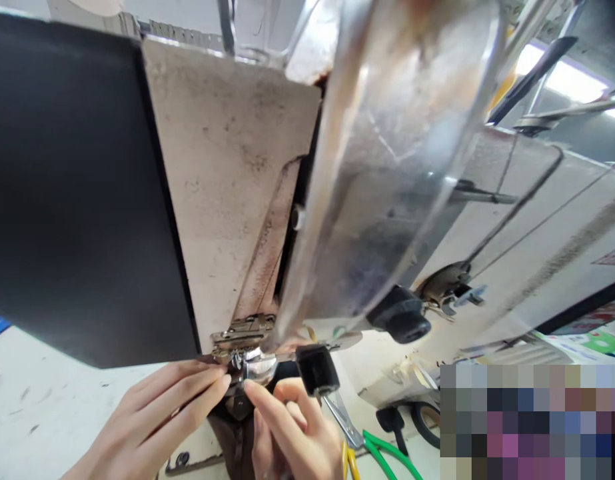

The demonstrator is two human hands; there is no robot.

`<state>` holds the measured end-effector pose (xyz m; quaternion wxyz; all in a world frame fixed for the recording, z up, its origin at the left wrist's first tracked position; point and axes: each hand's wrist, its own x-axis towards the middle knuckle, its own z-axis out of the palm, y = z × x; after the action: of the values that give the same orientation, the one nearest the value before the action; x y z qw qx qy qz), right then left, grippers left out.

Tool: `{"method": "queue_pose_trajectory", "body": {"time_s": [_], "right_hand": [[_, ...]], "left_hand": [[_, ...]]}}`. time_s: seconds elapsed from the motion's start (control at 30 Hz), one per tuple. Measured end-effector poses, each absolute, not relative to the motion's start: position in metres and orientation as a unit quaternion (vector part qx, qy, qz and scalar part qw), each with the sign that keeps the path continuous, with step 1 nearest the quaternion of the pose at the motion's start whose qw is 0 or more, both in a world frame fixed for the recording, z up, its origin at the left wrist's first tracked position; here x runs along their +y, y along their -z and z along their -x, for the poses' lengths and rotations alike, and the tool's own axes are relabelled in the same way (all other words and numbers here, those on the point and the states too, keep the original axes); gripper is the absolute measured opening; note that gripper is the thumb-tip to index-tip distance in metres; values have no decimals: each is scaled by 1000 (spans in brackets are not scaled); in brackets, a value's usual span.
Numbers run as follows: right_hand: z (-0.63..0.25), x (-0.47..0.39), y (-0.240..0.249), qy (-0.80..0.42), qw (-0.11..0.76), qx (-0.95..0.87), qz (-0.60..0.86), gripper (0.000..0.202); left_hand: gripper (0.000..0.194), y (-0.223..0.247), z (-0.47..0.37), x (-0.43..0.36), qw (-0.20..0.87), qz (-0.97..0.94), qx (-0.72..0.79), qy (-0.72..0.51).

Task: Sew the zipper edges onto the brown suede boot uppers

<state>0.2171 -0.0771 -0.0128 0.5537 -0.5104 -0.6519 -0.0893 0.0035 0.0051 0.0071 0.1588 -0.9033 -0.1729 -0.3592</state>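
Ceiling lights [577, 81] shine over a pale worktop [42, 400]. Dark cloth [230, 437] lies below the sewing machine [232, 133], between the flattened left hand [170, 407] and curled right hand [297, 430]; their grip I cannot tell.

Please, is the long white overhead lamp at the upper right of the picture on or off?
It is on: the long white overhead lamp glows brightly behind the dark metal rods.

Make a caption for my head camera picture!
Left hand and right hand at a sewing machine, green-handled scissors nearby.
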Motion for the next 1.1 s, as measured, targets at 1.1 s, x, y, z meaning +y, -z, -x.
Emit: {"method": "queue_pose_trajectory", "body": {"time_s": [1.1], "right_hand": [[-240,-78,-4,-37,627,-481,612,16]], "left_hand": [[39,9,-11,19,173,893,-159,384]]}}
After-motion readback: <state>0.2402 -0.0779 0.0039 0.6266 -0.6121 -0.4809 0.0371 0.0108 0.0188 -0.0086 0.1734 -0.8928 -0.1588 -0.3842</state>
